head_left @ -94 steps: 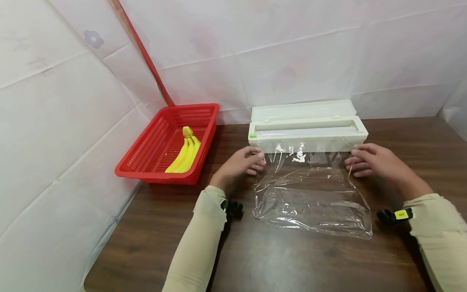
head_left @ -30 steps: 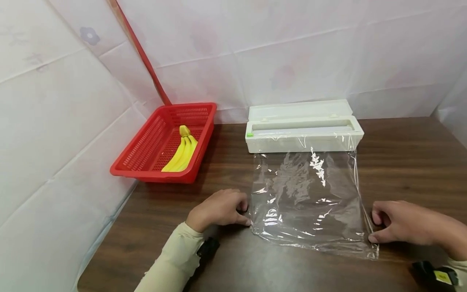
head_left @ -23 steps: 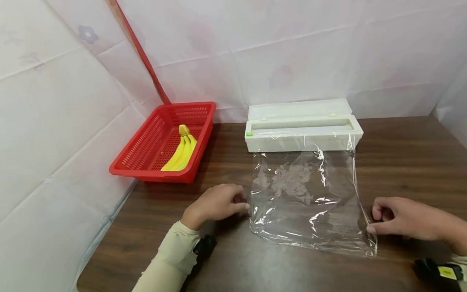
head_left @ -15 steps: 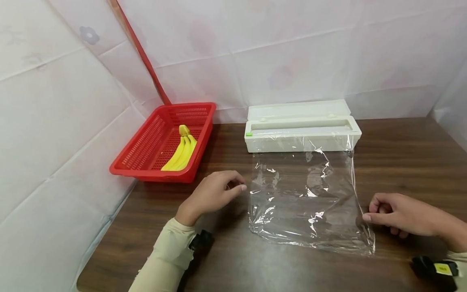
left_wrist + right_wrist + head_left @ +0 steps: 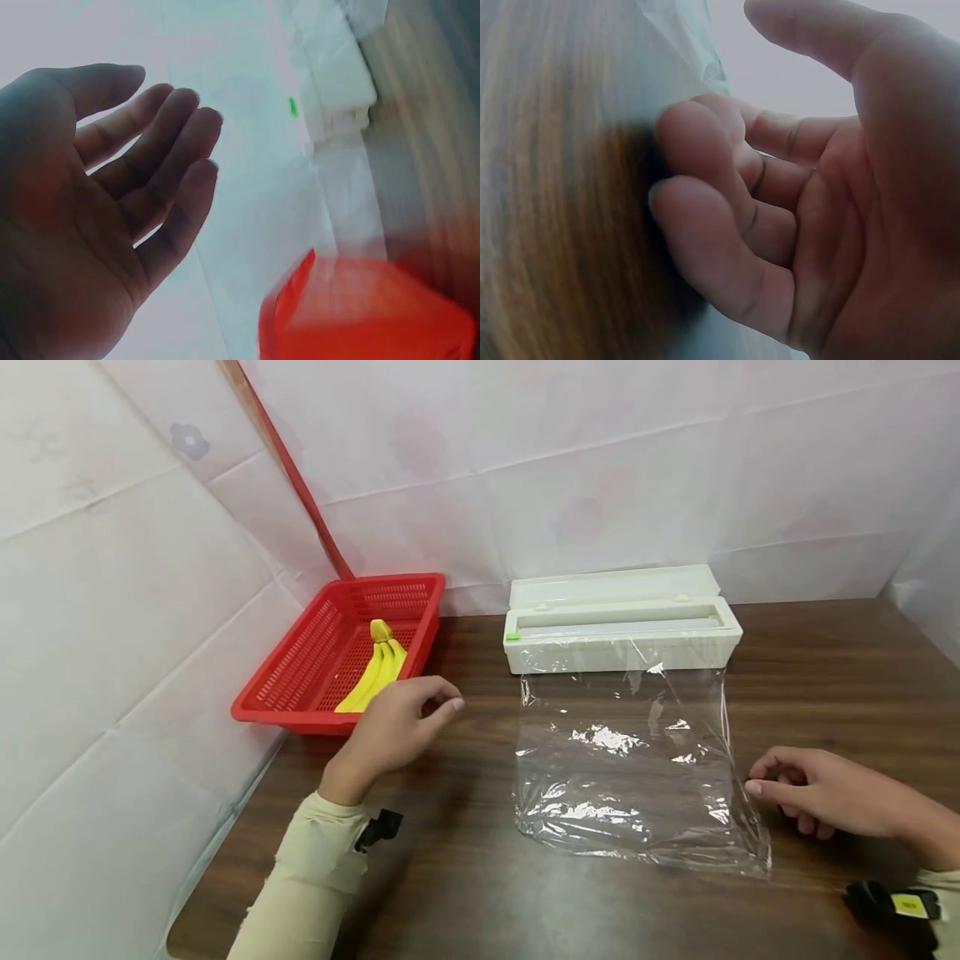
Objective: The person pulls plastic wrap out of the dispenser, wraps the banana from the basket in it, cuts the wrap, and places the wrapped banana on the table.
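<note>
The left hand [image 5: 393, 722] hovers, fingers loosely bent and empty, near the red basket [image 5: 292, 718] containing bananas [image 5: 378, 668]; beside the right hand's [image 5: 832, 789] similarly empty fingers, clear film [image 5: 622, 768] lies spread, probably because the white box [image 5: 626, 607] beyond anchors it.

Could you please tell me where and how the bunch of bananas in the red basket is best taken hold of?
I would pinch the bananas at the stem end, coming down from above with the left hand, which is nearest. There the joined fruits narrow, while the other end spreads, and the walls of the red basket would likely hinder a side approach.
</note>
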Tool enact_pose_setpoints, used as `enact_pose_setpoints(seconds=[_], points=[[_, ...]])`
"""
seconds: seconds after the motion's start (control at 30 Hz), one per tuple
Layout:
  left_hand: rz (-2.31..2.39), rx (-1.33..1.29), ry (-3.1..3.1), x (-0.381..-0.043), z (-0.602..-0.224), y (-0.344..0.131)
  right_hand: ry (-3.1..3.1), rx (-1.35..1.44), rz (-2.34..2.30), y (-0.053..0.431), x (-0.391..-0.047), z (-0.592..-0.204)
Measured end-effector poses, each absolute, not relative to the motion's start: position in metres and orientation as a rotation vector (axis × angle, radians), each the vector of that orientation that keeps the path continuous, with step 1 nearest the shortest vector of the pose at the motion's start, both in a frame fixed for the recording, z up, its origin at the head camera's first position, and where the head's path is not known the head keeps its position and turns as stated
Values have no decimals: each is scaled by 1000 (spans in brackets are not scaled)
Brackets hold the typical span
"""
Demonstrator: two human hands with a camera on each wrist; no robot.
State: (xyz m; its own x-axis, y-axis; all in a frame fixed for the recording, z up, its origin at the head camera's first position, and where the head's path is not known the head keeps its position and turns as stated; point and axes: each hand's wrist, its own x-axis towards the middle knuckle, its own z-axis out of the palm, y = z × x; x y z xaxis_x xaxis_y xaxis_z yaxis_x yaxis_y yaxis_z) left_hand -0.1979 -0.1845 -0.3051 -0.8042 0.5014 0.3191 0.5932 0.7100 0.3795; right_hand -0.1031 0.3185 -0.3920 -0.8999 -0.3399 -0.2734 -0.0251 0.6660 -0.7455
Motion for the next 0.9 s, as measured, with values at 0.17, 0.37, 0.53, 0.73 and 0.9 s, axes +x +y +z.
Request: enact_pose_setpoints(seconds=[0.17, 0.37, 0.53, 0.73, 0.9], points=[[-665, -850, -2641, -208, -296, -200, 2492, -250, -1108, 318, -104, -392], [-644, -751, -2678, -222, -290, -213, 2503, -227, -1099, 317, -105, -389], [-583, -686, -2754, -231, -289, -222, 2515, -233, -1100, 316, -105, -389], [-545, -639, -2800, -239, -288, -231, 2535, -234, -1099, 316, -104, -391], [-565, -560, -2851, -247, -289, -239, 2529, -234, -1109, 315, -103, -392]])
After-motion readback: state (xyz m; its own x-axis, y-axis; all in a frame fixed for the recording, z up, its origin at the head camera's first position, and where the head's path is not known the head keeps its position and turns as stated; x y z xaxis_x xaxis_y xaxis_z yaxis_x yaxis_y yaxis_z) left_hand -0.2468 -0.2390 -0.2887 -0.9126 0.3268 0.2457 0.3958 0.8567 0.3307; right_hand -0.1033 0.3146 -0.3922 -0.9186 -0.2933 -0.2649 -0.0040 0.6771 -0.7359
